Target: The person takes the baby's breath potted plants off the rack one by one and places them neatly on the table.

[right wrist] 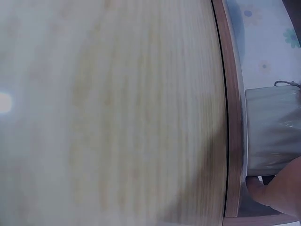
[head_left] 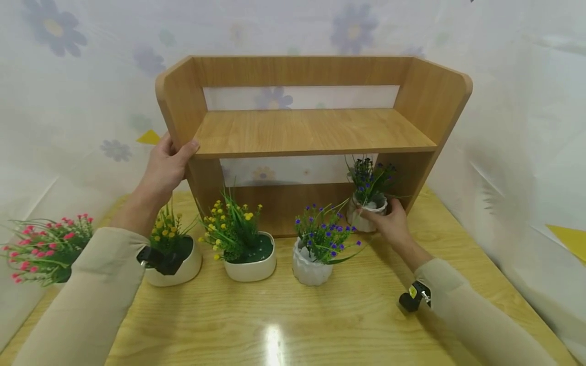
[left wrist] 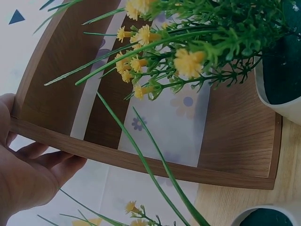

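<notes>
A two-tier wooden shelf [head_left: 316,129] stands on the table. My left hand [head_left: 162,165] grips its left side panel near the upper board, thumb in front and fingers around the outer face, as the left wrist view also shows. At the right of the lower tier, my right hand [head_left: 390,221] holds a white pot of dark blue flowers [head_left: 366,208] by its side. That pot [right wrist: 270,132] is at the lower board in the right wrist view, where only part of the hand shows. In front of the shelf stands another white pot of purple-blue flowers [head_left: 313,262].
Two cream oval pots with yellow flowers, one in front of the shelf [head_left: 249,267] and one by my left forearm [head_left: 176,274], stand on the wooden table [head_left: 293,315]. Pink flowers [head_left: 48,246] are at the far left. A floral curtain [head_left: 100,76] hangs behind.
</notes>
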The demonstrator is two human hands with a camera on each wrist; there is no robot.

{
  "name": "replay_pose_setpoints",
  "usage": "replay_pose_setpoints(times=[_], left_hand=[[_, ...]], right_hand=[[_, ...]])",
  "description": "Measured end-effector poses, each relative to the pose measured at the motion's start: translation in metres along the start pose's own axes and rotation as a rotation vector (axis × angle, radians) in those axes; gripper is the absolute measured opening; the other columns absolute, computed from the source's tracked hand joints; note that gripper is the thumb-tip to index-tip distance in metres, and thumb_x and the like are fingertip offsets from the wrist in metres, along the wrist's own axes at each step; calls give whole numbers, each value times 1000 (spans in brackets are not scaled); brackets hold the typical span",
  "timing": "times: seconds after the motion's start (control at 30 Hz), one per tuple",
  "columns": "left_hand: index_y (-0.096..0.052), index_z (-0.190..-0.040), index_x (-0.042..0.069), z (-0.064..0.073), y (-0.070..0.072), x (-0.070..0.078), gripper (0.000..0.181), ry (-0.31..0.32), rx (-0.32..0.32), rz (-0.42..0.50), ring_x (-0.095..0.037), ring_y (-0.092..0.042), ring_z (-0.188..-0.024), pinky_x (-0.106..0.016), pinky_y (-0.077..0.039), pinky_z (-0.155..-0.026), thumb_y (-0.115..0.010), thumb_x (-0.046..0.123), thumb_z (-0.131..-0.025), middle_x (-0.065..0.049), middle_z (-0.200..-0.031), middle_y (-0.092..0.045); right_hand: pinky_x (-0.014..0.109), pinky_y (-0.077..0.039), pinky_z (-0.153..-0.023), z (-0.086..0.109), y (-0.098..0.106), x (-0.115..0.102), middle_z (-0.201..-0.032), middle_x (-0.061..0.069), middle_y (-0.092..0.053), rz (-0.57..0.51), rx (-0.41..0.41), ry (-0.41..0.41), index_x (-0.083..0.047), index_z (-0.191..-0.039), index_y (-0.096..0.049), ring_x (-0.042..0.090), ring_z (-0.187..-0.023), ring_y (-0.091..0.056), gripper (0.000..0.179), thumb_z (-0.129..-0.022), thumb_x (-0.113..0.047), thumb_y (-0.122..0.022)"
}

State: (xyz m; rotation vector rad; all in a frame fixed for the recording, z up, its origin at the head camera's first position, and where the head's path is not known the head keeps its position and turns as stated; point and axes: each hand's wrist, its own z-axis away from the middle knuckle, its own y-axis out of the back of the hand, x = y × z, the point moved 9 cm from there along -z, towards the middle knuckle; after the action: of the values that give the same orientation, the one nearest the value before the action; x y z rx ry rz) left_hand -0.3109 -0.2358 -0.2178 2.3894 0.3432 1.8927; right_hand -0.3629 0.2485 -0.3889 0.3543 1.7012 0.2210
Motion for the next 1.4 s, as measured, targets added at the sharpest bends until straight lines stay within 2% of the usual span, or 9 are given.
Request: replay_pose_setpoints(times=[0.13, 0.37, 0.53, 0.77, 1.03, 1.23, 1.4], left_hand=[[-29, -159, 30, -1, 1, -1, 62, 2, 6, 1, -41, -40, -138, -63, -36, -108, -55, 38, -103, -18, -158, -34], [-30, -158, 29, -2, 2, -2, 61, 3, 9, -1, -41, -40, -138, -63, -36, -108, -55, 38, -103, -17, -158, -34], [-29, -159, 30, -2, 2, -3, 61, 11, 7, 7, -40, -38, -140, -64, -34, -109, -54, 37, -104, -16, -160, -32], [-27, -159, 30, -2, 2, -3, 63, 15, 15, -16, -41, -39, -139, -63, -35, -108, -54, 39, -104, -18, -159, -32], [-27, -160, 30, -3, 2, -4, 63, 12, 19, -20, -42, -40, -138, -63, -37, -107, -54, 39, -104, -19, -158, -33], [-27, -160, 29, -5, 2, -5, 64, 11, 18, -30, -42, -39, -139, -63, -36, -108, -54, 40, -103, -19, -159, -32], [-27, -160, 29, -5, 3, -6, 64, 21, 23, -29, -42, -39, -139, -63, -36, -108, -54, 41, -103, -19, -159, -31]], right_hand=[[14, -49, -83, 6, -1, -2, -139, 24, -47, -43, -33, 11, 5, -151, -29, 32, -120, -50, 90, -86, -27, -82], [14, -49, -87, 21, -3, -6, -143, 25, -41, -99, -86, 33, 3, -154, -21, 32, -123, -48, 93, -88, -24, -81], [13, -48, -86, 35, 0, -9, -142, 25, -41, -87, -102, 27, 3, -155, -20, 33, -124, -47, 92, -89, -21, -80], [10, -46, -85, 54, 7, -12, -140, 24, -43, -1, -120, 30, 4, -155, -22, 35, -129, -44, 93, -88, -25, -81], [9, -44, -88, 74, 13, -6, -147, 26, -38, 10, -170, -6, 3, -157, -14, 39, -136, -39, 99, -89, -26, -81], [14, -49, -89, 87, 14, 0, -146, 22, -38, -24, -194, 2, 4, -151, -24, 36, -133, -43, 88, -88, -21, -81], [17, -51, -88, 93, 13, 4, -146, 22, -37, -42, -210, -4, 3, -150, -23, 36, -131, -44, 84, -90, -18, -79]])
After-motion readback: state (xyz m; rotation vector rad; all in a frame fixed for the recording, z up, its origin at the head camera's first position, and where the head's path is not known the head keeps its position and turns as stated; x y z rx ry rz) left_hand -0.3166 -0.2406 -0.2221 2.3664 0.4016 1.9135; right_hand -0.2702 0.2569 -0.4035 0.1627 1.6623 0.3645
